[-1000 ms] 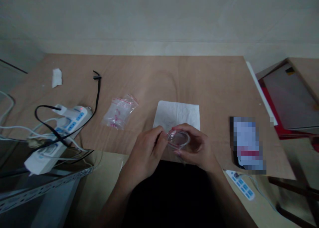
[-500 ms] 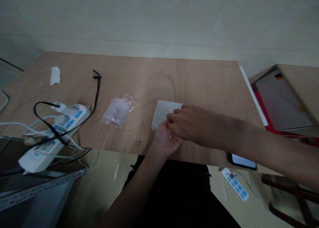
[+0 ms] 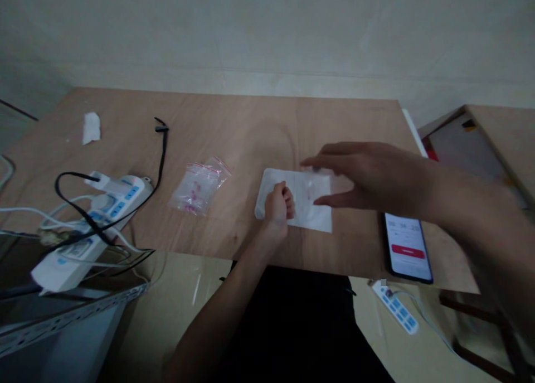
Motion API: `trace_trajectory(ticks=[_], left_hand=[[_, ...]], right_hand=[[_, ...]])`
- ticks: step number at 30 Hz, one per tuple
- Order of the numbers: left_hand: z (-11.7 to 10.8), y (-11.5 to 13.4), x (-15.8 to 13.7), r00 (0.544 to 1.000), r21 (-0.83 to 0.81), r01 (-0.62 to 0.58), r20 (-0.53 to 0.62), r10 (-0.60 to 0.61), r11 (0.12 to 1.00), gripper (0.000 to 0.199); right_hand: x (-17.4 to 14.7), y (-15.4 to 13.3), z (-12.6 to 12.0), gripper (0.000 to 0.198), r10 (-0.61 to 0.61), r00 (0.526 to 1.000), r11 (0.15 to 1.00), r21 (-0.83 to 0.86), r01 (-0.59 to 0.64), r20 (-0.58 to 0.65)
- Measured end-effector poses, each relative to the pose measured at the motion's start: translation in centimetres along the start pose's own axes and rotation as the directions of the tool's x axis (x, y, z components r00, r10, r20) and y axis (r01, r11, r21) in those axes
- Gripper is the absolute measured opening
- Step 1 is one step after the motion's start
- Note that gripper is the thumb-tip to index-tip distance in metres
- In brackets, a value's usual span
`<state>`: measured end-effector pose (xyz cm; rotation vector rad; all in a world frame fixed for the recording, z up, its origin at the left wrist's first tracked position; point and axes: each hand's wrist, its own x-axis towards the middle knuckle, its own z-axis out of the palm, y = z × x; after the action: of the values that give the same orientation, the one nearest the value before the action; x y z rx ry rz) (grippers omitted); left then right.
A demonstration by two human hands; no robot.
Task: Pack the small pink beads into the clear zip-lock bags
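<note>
White sheet (image 3: 307, 216) lies on the worktop (image 3: 351, 124); over it, the left hand (image 3: 278, 202) curls its fingers together, while the right hand (image 3: 363, 175) spreads its fingers about a blurred clear shape (image 3: 313, 183), grip unclear.

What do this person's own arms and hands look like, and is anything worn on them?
The left hand and right hand are ordinary human hands, ungloved. The left forearm and right forearm are bare, with no sleeve, band or cable showing. Black clothing covers the lap. The right arm is blurred, so fine markings there can't be made out.
</note>
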<state>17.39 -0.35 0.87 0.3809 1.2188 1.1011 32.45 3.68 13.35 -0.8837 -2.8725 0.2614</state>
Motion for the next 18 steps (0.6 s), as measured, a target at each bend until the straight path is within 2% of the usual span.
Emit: trace_trajectory(ticks=[1,2,3,6,9,11,15,17,18], left_hand=[[0.1,0.2,0.6,0.996,0.113,-0.081,-0.014,0.083,0.990,0.046],[0.2,0.4,1.2,0.984,0.236,-0.170,-0.008,0.177,0.957,0.044],[0.3,0.6,1.7,0.964,0.355,-0.255,0.019,0.265,0.900,0.041],[0.2,0.8,2.9,0.892,0.610,-0.429,0.169,0.420,0.666,0.030],[0.0,0.4,3.6,0.827,0.741,-0.521,0.317,0.464,0.423,0.024],[-0.2,0.1,3.9,0.792,0.780,-0.555,0.390,0.469,0.288,0.021],[-0.4,-0.1,3.9,0.749,0.812,-0.575,0.470,0.467,0.105,0.020],[-0.8,0.2,3.6,0.735,0.813,-0.580,0.494,0.464,0.055,0.022],[-1.1,0.4,3.4,0.726,0.808,-0.588,0.508,0.464,0.034,0.022]], right_hand=[[-0.8,1.2,0.3,0.052,0.118,0.991,0.992,0.049,-0.115,-0.063],[-1.5,2.4,1.2,0.056,0.249,0.962,0.966,0.102,-0.238,-0.115],[-2.2,3.6,2.5,0.058,0.375,0.911,0.925,0.140,-0.355,-0.170],[-3.4,5.9,7.8,0.062,0.664,0.691,0.747,0.207,-0.632,-0.285],[-3.7,6.1,12.4,0.069,0.741,0.592,0.662,0.195,-0.724,-0.317],[-3.6,5.5,14.0,0.069,0.747,0.558,0.641,0.167,-0.749,-0.361],[-3.8,3.3,14.2,0.075,0.721,0.504,0.636,0.165,-0.754,-0.475],[-4.0,1.9,13.8,0.071,0.702,0.475,0.650,0.205,-0.732,-0.530],[-4.1,1.2,13.6,0.064,0.686,0.477,0.670,0.222,-0.708,-0.549]])
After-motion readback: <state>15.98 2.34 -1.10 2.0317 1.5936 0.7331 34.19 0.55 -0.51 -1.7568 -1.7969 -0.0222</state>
